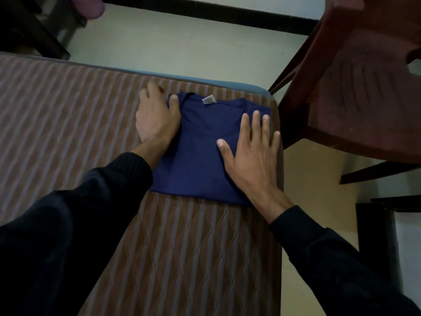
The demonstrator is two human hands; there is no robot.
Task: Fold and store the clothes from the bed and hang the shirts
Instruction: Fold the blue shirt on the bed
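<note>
A navy blue T-shirt (198, 151) lies folded into a rectangle at the far right corner of the striped mattress (68, 115), collar away from me, with a small white neck tag (209, 99) showing. My left hand (157, 115) rests at the shirt's left edge, thumb on the fabric and fingers on the mattress. My right hand (250, 153) lies flat on the shirt's right side with its fingers straight and spread. Both arms wear dark sleeves.
A dark red plastic chair (355, 83) stands on the floor just right of the bed corner. Dark furniture (378, 236) sits at the right edge, and another dark piece (34, 26) at the top left with a purple cloth (91, 8) on it.
</note>
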